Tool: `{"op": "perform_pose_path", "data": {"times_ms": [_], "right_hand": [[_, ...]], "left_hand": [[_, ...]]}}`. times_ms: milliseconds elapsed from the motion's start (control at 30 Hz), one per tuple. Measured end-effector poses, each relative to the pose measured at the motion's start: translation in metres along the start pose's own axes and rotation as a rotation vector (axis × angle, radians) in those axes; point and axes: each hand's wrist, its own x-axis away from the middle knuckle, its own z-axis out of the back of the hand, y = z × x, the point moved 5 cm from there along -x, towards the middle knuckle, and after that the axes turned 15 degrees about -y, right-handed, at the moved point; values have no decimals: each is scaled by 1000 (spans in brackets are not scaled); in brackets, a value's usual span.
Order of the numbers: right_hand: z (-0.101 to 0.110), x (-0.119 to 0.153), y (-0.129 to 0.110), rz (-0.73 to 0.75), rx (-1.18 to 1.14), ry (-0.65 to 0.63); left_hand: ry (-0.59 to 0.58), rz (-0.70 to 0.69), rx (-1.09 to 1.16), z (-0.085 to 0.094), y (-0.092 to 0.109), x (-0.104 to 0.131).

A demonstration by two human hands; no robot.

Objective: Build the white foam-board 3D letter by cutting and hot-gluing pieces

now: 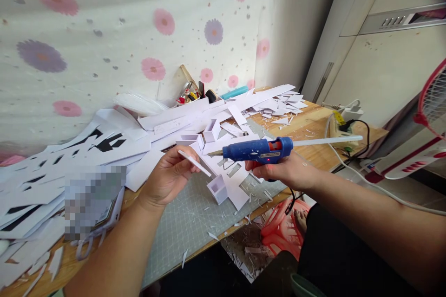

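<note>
My left hand (170, 174) pinches a small flat white board piece (194, 163) by its edge, held up over the cutting mat. In my right hand (278, 169) is a blue hot glue gun (249, 151), a long glue stick (327, 140) jutting from its back. The gun's metal nozzle points left, close to the board piece; whether they touch I cannot tell. Below them a small white open box (218, 189) rests on a cut white sheet (239, 195). Two more folded white board shapes, one of them an open box (211, 130), stand just behind.
A grey-green cutting mat (181, 227) covers part of the wooden table (313, 123). White sheets with cut-outs (80, 158) pile up at left, offcuts (278, 104) at the back. A power strip (339, 132) with cables sits right. A red plastic basket (284, 227) is below the edge.
</note>
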Motion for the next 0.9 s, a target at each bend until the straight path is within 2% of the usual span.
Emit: {"op": "perform_pose_path", "data": {"times_ms": [133,267,400,533,700,900], "right_hand": [[11,-1,6,28,-23,110],[27,1,10,83,-81,255],[32,3,9,105,-84,300],[30,7,9,86,-33,281],[32,13,8,77,-1,250],[33,21,8,46,50,225]], "left_hand": [[39,48,-77,4,-2,2],[19,57,-322,-2,-2,2],[6,32,-713,-17,2,2],[-80,-89,-1046,-40,6,2],[-133,-197,-1147,-54,6,3],[-169,-184,-1150,-58,-2,0]]}}
